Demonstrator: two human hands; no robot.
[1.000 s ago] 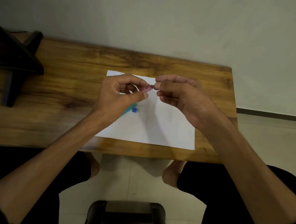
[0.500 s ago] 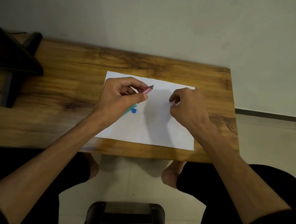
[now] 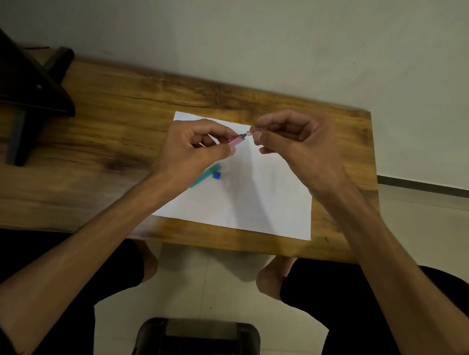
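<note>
My left hand grips a short pink translucent pen barrel above a white sheet of paper, its dark tip pointing right. My right hand pinches a small pale piece between thumb and forefinger, right at the barrel's tip. On the paper below my left hand lie a teal pen part and a small blue cap; the teal part is partly hidden by my left wrist.
The paper lies on a wooden table against a pale wall. A dark stand sits at the table's left end. A dark stool stands on the tiled floor between my knees.
My right hand dropped to the paper half a second ago, then rose again to the barrel's tip with a small piece pinched. My left hand kept the pink barrel nearly still.
</note>
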